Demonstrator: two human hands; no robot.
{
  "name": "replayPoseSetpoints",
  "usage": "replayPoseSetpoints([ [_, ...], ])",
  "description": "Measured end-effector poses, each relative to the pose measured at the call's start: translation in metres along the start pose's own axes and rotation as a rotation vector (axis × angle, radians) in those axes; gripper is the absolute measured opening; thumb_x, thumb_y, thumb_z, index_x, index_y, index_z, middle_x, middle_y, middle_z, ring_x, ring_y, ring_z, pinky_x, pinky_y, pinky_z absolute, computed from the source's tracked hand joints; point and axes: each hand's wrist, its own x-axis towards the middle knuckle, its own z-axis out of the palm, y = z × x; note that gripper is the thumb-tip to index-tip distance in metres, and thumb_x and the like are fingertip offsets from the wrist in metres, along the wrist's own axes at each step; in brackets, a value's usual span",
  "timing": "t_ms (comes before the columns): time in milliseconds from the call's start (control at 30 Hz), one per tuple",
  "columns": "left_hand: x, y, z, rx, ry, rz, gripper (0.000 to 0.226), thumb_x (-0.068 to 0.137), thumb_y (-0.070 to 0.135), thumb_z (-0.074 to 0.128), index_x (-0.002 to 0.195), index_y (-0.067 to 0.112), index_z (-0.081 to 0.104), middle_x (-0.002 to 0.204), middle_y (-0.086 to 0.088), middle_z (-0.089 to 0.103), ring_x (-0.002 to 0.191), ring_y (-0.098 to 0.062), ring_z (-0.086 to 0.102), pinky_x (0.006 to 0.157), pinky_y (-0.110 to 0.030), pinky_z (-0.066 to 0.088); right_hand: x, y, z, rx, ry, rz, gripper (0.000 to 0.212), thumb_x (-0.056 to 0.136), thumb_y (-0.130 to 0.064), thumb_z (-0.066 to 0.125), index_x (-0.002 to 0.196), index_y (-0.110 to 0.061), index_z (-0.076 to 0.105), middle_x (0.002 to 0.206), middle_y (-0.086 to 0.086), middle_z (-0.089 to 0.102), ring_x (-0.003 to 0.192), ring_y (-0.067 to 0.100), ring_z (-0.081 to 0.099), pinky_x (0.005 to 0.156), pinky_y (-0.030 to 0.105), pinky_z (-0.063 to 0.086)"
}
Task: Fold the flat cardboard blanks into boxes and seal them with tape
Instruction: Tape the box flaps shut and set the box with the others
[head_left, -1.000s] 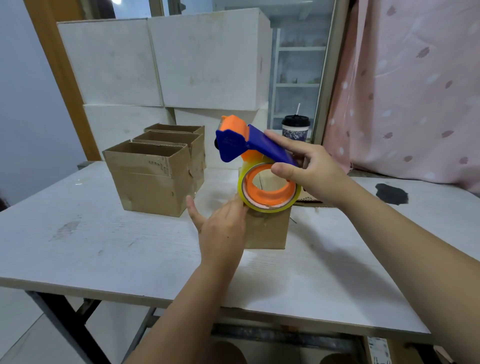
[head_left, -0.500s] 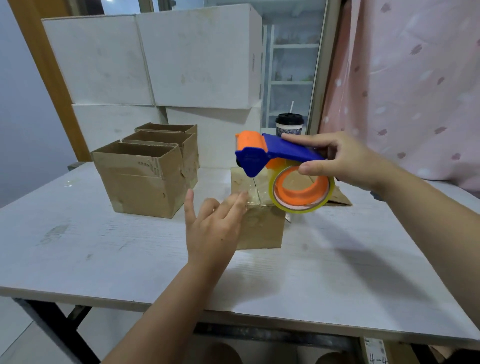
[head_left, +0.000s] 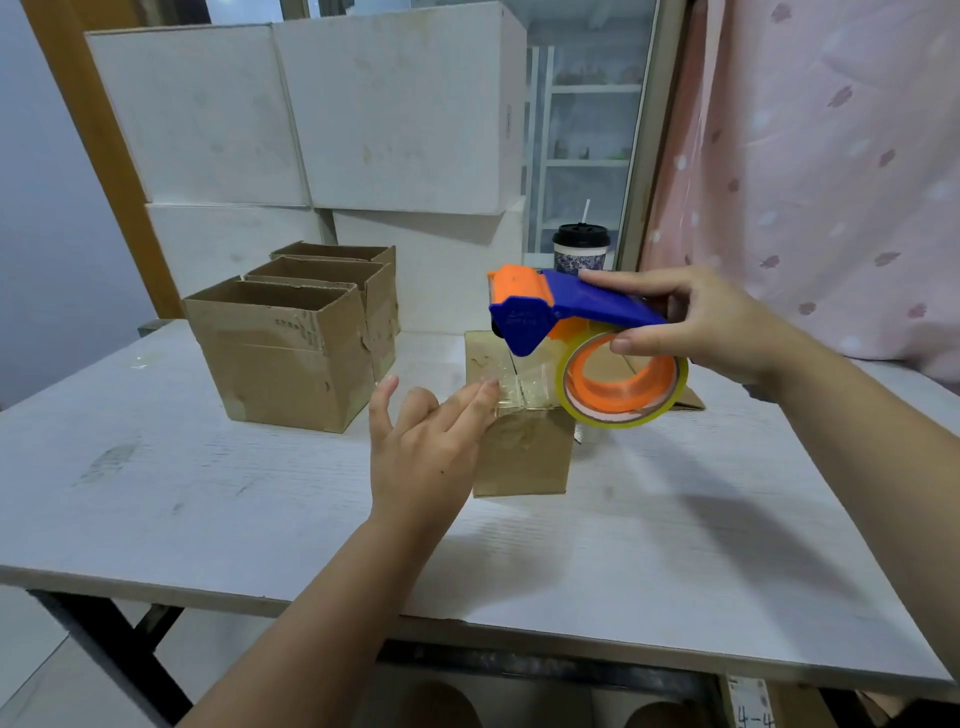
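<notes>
We held the tape dispenser (head_left: 566, 312) in our right hand (head_left: 711, 325). Our fingers were curled round it, the forefinger lying along the top of its blue handle and the thumb set at the rim of the orange core. Its orange roller end pointed left, over the far part of the small cardboard box (head_left: 524, 457). We could not tell whether the dispenser's front end touched the box's top. The roll of clear tape (head_left: 623, 387) hung at the box's upper right edge, overlapping it in our view.

The box stood closed side up near the middle of the white table (head_left: 156, 493). A glossy strip of tape (head_left: 524, 384) ran over its top and down the face nearest us. Our left hand (head_left: 421, 457) was relaxed and gripped nothing. Its fingers were straight and spread, and the fingertips (head_left: 488, 388) rested at the near left edge of the box's top, beside the tape.

To the left, well apart from that box, three open cardboard boxes (head_left: 291, 358) stood in a row, one behind another and touching. A flat piece of cardboard (head_left: 693, 402) lay on the table behind the roll. Large white cartons (head_left: 395, 114) were stacked at the table's far side. A lidded cup (head_left: 580, 249) with a straw stood to their right, and a pink curtain (head_left: 831, 156) hung on the right.
</notes>
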Motion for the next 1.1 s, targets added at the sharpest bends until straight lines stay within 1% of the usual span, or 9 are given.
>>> replayPoseSetpoints([
  [200,0.002,-0.001,0.000,0.000,0.018,0.041,0.021,0.084,0.017,0.069,0.104,0.018,0.073,0.095,0.012,0.072,0.061,-0.019,0.053,0.097,-0.045,0.033,-0.001,-0.001,-0.003,-0.017,-0.041,0.007,0.056,0.063,-0.029,0.077,0.112,-0.051,0.062,0.098,-0.035,0.065,0.086,-0.011,0.061,0.071,0.004,0.044],
  [300,0.002,-0.005,-0.001,0.006,0.016,0.061,0.020,0.085,0.017,0.068,0.104,0.018,0.073,0.096,0.012,0.072,0.062,-0.019,0.054,0.098,-0.045,0.033,0.000,0.003,-0.007,-0.076,-0.056,0.004,0.057,0.070,-0.021,0.081,0.110,-0.057,0.063,0.109,-0.029,0.065,0.096,-0.006,0.062,0.082,0.011,0.048],
  [367,0.002,-0.006,-0.002,0.001,0.014,0.074,0.019,0.085,0.017,0.067,0.103,0.017,0.073,0.096,0.011,0.072,0.061,-0.020,0.054,0.097,-0.045,0.033,-0.003,0.007,-0.009,-0.076,-0.058,0.012,0.057,0.067,-0.024,0.083,0.108,-0.060,0.063,0.114,-0.023,0.066,0.101,0.000,0.063,0.089,0.019,0.050],
  [433,0.004,-0.006,-0.002,-0.020,0.006,0.075,0.018,0.086,0.016,0.066,0.102,0.016,0.074,0.097,0.010,0.072,0.061,-0.021,0.053,0.096,-0.046,0.037,-0.006,0.012,-0.010,-0.078,-0.059,0.018,0.062,0.060,-0.032,0.088,0.106,-0.064,0.061,0.112,-0.019,0.067,0.097,0.003,0.064,0.086,0.019,0.051],
  [467,0.005,-0.005,-0.003,-0.034,-0.004,0.071,0.018,0.088,0.017,0.063,0.102,0.016,0.074,0.097,0.010,0.072,0.061,-0.021,0.053,0.094,-0.045,0.040,-0.008,0.014,-0.010,-0.078,-0.053,0.015,0.063,0.059,-0.032,0.087,0.106,-0.065,0.060,0.108,-0.021,0.068,0.091,0.000,0.063,0.079,0.013,0.049],
  [567,0.006,-0.004,-0.004,-0.065,-0.014,0.075,0.020,0.088,0.018,0.060,0.102,0.015,0.075,0.097,0.008,0.073,0.061,-0.023,0.054,0.090,-0.048,0.047,-0.013,0.022,-0.006,-0.053,-0.018,0.001,0.060,0.065,-0.027,0.076,0.110,-0.063,0.059,0.104,-0.031,0.066,0.084,-0.009,0.061,0.069,0.003,0.042],
  [800,0.007,-0.003,-0.004,-0.097,-0.029,0.074,0.021,0.089,0.018,0.060,0.102,0.012,0.074,0.099,0.005,0.073,0.061,-0.025,0.054,0.085,-0.048,0.049,-0.025,0.055,0.001,0.152,0.095,0.022,0.060,0.065,-0.031,0.078,0.115,-0.058,0.060,0.106,-0.019,0.069,0.092,0.003,0.063,0.078,0.015,0.050],
  [900,0.006,-0.004,-0.003,-0.118,-0.032,0.087,0.020,0.089,0.018,0.061,0.103,0.011,0.074,0.099,0.003,0.073,0.060,-0.026,0.053,0.081,-0.046,0.050,-0.029,0.068,0.008,0.213,0.095,0.026,0.059,0.069,-0.016,0.073,0.114,-0.052,0.064,0.103,-0.021,0.069,0.089,-0.002,0.062,0.076,0.012,0.047],
  [1100,0.007,-0.005,-0.003,-0.100,-0.020,0.103,0.020,0.093,0.020,0.058,0.102,0.012,0.074,0.100,0.006,0.073,0.059,-0.025,0.050,0.074,-0.039,0.049,-0.037,0.090,0.026,0.398,0.207,0.071,0.056,0.069,-0.011,0.069,0.115,-0.044,0.066,0.107,-0.017,0.068,0.083,0.006,0.062,0.068,0.020,0.053],
])
